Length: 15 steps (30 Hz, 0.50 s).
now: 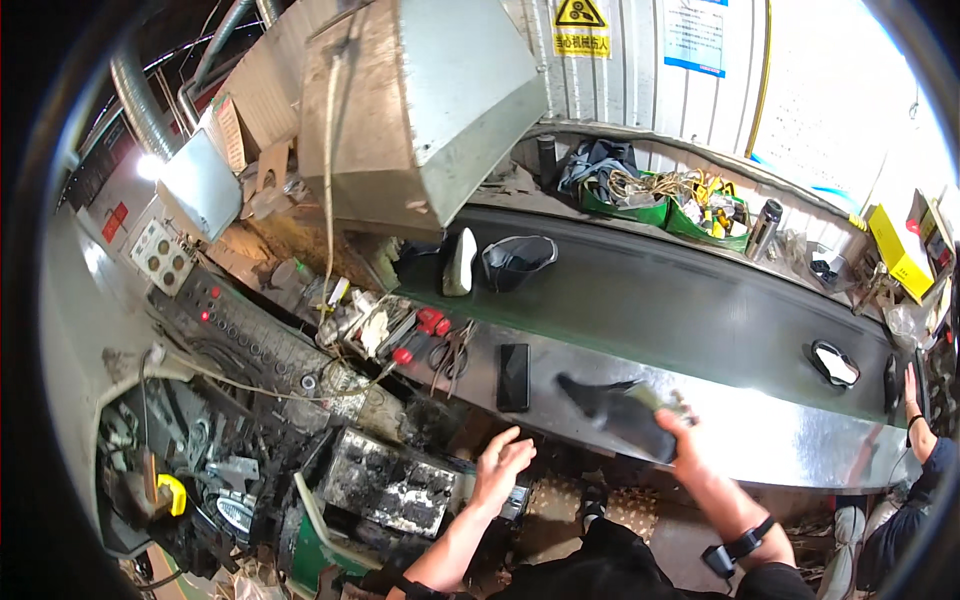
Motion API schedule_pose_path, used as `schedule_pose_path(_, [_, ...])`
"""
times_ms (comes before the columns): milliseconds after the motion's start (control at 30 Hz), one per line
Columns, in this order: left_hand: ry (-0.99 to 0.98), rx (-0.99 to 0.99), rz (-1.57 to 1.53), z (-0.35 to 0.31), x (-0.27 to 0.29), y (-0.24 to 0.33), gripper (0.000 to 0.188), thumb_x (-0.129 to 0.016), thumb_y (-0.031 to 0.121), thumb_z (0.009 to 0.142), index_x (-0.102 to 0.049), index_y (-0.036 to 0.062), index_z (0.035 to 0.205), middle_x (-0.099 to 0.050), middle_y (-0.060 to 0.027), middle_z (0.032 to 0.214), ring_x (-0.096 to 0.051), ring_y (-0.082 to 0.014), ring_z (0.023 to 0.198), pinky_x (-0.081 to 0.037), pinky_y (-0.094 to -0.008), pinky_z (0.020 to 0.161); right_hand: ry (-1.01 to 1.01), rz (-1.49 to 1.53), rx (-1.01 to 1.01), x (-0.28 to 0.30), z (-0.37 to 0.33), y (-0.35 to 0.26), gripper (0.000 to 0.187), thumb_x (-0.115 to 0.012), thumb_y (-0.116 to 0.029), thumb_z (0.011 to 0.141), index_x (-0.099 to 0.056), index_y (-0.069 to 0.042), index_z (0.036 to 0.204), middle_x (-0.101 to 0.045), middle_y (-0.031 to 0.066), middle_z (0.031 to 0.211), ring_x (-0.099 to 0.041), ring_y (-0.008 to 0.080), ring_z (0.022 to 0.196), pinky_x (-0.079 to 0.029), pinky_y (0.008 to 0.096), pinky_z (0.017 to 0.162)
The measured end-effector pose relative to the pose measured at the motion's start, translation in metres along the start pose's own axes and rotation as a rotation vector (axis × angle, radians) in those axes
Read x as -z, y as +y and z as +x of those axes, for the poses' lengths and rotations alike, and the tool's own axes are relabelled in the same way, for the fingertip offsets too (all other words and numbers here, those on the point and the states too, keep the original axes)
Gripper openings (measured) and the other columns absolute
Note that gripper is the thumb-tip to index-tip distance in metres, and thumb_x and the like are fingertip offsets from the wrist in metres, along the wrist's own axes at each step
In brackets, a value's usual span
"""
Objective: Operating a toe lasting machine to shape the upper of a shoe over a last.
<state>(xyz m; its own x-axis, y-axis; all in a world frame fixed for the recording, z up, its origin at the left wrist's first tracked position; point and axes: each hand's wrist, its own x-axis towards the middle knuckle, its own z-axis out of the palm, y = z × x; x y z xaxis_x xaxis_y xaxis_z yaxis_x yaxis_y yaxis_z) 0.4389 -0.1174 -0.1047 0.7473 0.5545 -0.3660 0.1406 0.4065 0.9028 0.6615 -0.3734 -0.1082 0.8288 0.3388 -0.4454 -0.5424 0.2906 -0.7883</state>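
A dark shoe upper (622,418), smeared by motion, hangs over the near metal ledge. My right hand (682,438) grips its right end, where a paler patch also shows. Below the ledge's front edge, my left hand (502,466) holds nothing, its fingers loosely bent and apart. Just beyond it, a black phone (514,378) lies flat on the metal. On the dark conveyor belt (660,292) rest a dark shoe upper (518,263) and, beside it, a shoe piece with a white underside (459,264). Another black-and-white shoe piece (834,364) lies farther right.
A big metal hood (400,110) overhangs the belt's left end. Scissors (448,358) and red-handled tools (432,322) lie left of the phone. A sooty machine (390,480) stands at my left. Green bins (708,216) line the back. A co-worker's hand (912,392) is far right.
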Motion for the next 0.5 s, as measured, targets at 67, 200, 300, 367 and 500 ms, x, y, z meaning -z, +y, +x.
schedule_pose_path(67, [-0.039, 0.004, 0.161, 0.015, 0.003, -0.018, 0.046, -0.073, 0.017, 0.095, -0.057, 0.0007, 0.135, -0.064, -0.0182, 0.129, -0.060, -0.0218, 0.123, -0.047, -0.0332, 0.106, 0.113, -0.209, 0.076, 0.057, 0.060, -0.044, 0.079, -0.082, -0.009, 0.080, -0.045, -0.011, 0.150, -0.069, 0.0149, 0.118, -0.067, 0.0230, 0.100, -0.056, 0.0355, 0.086])
schedule_pose_path(200, [0.127, 0.039, 0.193, 0.031, 0.017, -0.048, 0.043, -0.071, 0.012, 0.095, -0.058, -0.0015, 0.133, -0.067, -0.0137, 0.123, -0.066, -0.0200, 0.110, -0.053, -0.0322, 0.098, 0.146, -0.234, 0.146, 0.158, 0.150, -0.140, 0.082, -0.078, -0.016, 0.085, -0.034, -0.008, 0.154, -0.066, 0.0165, 0.123, -0.064, 0.0234, 0.108, -0.056, 0.0359, 0.086])
schedule_pose_path(300, [0.210, 0.016, 0.326, 0.049, 0.038, -0.064, 0.044, -0.074, 0.019, 0.093, -0.061, 0.0017, 0.131, -0.068, -0.0156, 0.123, -0.065, -0.0207, 0.115, -0.051, -0.0330, 0.100, 0.235, -0.166, 0.132, 0.257, 0.201, -0.181, 0.087, -0.080, -0.017, 0.085, -0.029, -0.004, 0.154, -0.062, 0.0159, 0.129, -0.063, 0.0241, 0.110, -0.055, 0.0374, 0.087])
schedule_pose_path(367, [0.277, 0.022, 0.497, 0.063, 0.052, -0.052, 0.044, -0.074, 0.021, 0.093, -0.062, 0.0016, 0.130, -0.069, -0.0172, 0.122, -0.067, -0.0226, 0.114, -0.052, -0.0340, 0.099, 0.578, -0.292, 0.262, 0.272, 0.213, -0.181, 0.086, -0.080, -0.018, 0.086, -0.029, -0.002, 0.153, -0.060, 0.0153, 0.130, -0.063, 0.0246, 0.109, -0.053, 0.0376, 0.090])
schedule_pose_path(500, [0.328, -0.161, 0.678, 0.130, 0.069, -0.019, 0.045, -0.073, 0.018, 0.092, -0.060, 0.0004, 0.131, -0.070, -0.0189, 0.120, -0.069, -0.0260, 0.110, -0.054, -0.0356, 0.095, 0.673, -0.671, 0.447, 0.272, 0.220, -0.147, 0.093, -0.078, -0.012, 0.086, -0.020, -0.003, 0.159, -0.056, 0.0197, 0.136, -0.054, 0.0255, 0.123, -0.045, 0.0389, 0.102])
